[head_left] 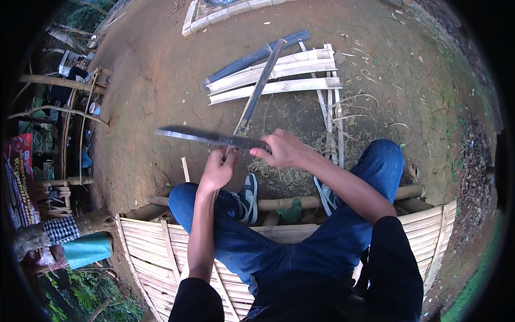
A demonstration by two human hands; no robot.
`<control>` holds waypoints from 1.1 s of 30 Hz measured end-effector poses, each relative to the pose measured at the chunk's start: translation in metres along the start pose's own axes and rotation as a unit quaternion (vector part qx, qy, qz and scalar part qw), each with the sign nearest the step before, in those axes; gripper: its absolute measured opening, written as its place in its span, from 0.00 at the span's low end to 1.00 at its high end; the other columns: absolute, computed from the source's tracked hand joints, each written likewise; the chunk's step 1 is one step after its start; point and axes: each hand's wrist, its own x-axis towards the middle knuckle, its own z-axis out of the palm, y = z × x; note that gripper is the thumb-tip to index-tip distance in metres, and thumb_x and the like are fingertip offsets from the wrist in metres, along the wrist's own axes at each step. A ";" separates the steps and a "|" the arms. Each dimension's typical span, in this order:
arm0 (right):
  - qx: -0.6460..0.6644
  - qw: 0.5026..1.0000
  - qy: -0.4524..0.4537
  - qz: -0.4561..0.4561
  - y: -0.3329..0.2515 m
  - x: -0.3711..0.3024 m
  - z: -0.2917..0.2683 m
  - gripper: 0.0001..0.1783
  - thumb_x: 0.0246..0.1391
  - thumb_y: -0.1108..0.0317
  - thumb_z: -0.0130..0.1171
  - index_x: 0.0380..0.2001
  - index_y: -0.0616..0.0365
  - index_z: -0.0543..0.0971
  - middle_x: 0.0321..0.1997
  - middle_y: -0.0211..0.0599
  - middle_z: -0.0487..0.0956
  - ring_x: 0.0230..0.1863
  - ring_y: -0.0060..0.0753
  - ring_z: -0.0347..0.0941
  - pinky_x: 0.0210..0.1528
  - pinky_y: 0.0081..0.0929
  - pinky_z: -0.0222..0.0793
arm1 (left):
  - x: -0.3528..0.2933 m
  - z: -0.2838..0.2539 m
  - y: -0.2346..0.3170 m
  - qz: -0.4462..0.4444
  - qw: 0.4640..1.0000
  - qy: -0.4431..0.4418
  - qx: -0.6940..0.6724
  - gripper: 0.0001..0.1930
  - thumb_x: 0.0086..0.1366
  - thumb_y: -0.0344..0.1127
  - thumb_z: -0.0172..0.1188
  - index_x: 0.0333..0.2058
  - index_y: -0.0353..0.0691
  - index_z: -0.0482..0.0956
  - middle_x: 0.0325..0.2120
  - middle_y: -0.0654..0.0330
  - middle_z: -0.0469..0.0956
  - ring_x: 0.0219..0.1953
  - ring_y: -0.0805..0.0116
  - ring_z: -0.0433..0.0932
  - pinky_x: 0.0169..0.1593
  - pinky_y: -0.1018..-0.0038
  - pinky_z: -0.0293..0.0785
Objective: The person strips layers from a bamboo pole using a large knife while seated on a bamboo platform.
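The right hand (276,147) is closed around the grip of a long-bladed knife (204,136); the blade extends to the left, slightly blurred. The left hand (217,169) is gripping the near end of a dark bamboo strip (263,80) between thumb and fingers. The blade crosses over the strip just beyond the left fingers; contact between the two cannot be confirmed.

The strip slants away over the ground (155,102), its far end passing above two pale split bamboo lengths (279,86) and a dark bamboo pole (214,77). These lie towards the far edge of the ground, short of a stone border (214,19). To their right, thin pale strips (331,118) run back towards the seated person. Curled shavings (289,174) are scattered between and beyond the shoes (249,198).

The person, in blue jeans (236,231), sits on a slatted bamboo bench (142,241), with a round pole (289,204) along its front edge. A teal sheet (87,250) hangs near the ground's left edge.
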 end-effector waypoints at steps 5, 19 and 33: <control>0.107 0.982 -0.033 0.151 -0.003 0.005 -0.013 0.38 0.60 0.38 0.49 0.18 0.68 0.79 0.13 0.56 0.74 0.19 0.53 0.77 0.25 0.46 0.70 | -0.001 0.002 0.001 -0.018 0.999 0.025 0.037 0.11 0.70 0.37 0.52 0.31 0.37 0.75 0.19 0.72 0.66 0.19 0.84 0.60 0.22 0.80 0.53; -0.015 0.999 -0.030 -0.005 -0.014 -0.003 0.004 0.34 0.54 0.39 0.56 0.17 0.65 0.78 0.09 0.49 0.71 0.15 0.52 0.73 0.21 0.41 0.70 | 0.002 0.005 0.000 -0.019 0.998 0.043 0.042 0.05 0.61 0.25 0.53 0.28 0.29 0.76 0.19 0.66 0.71 0.25 0.78 0.67 0.28 0.74 0.64; 0.000 0.999 0.021 0.030 -0.014 -0.004 -0.002 0.34 0.57 0.40 0.54 0.18 0.66 0.77 0.09 0.48 0.71 0.14 0.50 0.73 0.22 0.41 0.70 | -0.003 -0.001 0.022 -0.053 0.998 -0.019 -0.023 0.22 0.73 0.50 0.47 0.35 0.33 0.72 0.18 0.69 0.66 0.19 0.82 0.63 0.23 0.78 0.58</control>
